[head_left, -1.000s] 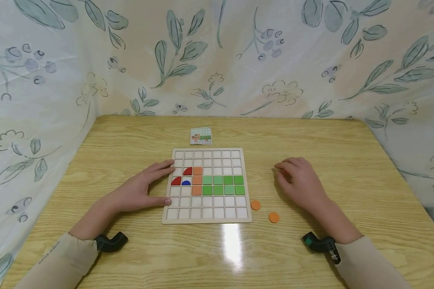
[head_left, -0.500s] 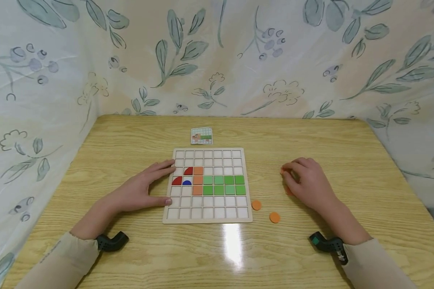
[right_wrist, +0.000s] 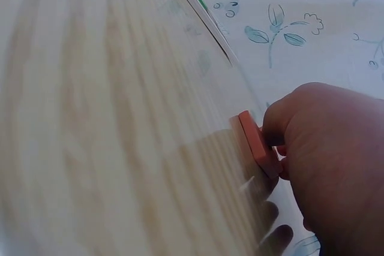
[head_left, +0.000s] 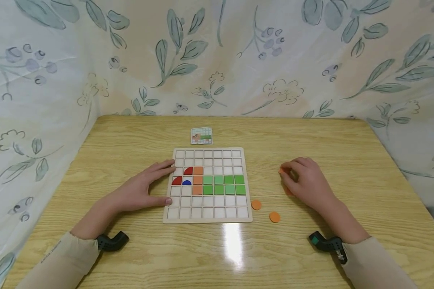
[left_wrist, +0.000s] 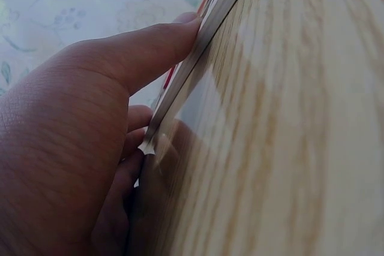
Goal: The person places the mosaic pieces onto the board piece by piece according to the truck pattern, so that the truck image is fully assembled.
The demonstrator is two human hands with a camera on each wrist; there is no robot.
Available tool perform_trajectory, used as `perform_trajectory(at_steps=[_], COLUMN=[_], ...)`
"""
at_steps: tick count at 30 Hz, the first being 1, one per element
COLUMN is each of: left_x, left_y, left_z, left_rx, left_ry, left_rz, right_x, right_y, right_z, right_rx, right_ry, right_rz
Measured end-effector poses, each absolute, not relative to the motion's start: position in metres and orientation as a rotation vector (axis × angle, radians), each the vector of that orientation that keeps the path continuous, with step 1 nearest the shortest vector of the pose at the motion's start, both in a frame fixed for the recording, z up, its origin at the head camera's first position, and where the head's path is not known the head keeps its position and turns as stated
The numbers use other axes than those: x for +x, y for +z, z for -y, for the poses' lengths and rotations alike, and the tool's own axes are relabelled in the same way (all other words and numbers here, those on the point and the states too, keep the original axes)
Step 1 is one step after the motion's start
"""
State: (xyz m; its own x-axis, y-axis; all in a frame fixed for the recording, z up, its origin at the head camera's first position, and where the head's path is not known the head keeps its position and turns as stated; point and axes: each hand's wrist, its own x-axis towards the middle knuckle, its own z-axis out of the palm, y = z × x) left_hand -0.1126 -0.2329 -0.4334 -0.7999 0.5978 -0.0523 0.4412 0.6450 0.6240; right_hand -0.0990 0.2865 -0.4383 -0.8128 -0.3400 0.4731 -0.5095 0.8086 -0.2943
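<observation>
A wooden grid board [head_left: 207, 220] lies on the table in the head view. Red quarter-circle tiles [head_left: 177, 181], a blue half-circle tile [head_left: 186, 182], orange square tiles [head_left: 197, 180] and green square tiles [head_left: 218, 190] sit in its cells. My left hand [head_left: 137, 188] rests at the board's left edge, fingers and thumb extended, the thumb touching the rim. To the right of the board, my right hand [head_left: 307, 182] pinches a small orange tile [head_left: 281, 170], mostly hidden by the fingertips. Below its thumb lies another orange tile [head_left: 288, 192], partly covered; an orange tile [right_wrist: 259, 145] shows by the thumb in the right wrist view.
Two orange discs [head_left: 256, 205] lie right of the board's lower corner. A small picture card [head_left: 201, 136] with a coloured grid lies behind the board. Floral cloth [head_left: 217, 60] hangs along the table's back and sides. Each wrist wears a black device [head_left: 112, 242].
My right hand has shifted slightly right, and orange tiles have come into sight at its fingertips and under its thumb. The left hand and the board stay put.
</observation>
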Motion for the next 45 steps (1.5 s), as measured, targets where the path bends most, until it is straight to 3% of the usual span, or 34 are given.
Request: perform_trajectory(at_steps=[18,45], left_x=[-0.112,-0.114], left_y=[-0.434,-0.434], left_z=[0.230,0.234], left_rx=[0.837,0.853], left_ry=[0.884,0.877], left_rz=[-2.610,-2.622], right_x=[-0.099,-0.104], right_y=[-0.436,-0.437], right_z=[-0.279,-0.212], right_rx=[0.681,0.891], right_ry=[0.632,0.710], right_rz=[2.546,2.481])
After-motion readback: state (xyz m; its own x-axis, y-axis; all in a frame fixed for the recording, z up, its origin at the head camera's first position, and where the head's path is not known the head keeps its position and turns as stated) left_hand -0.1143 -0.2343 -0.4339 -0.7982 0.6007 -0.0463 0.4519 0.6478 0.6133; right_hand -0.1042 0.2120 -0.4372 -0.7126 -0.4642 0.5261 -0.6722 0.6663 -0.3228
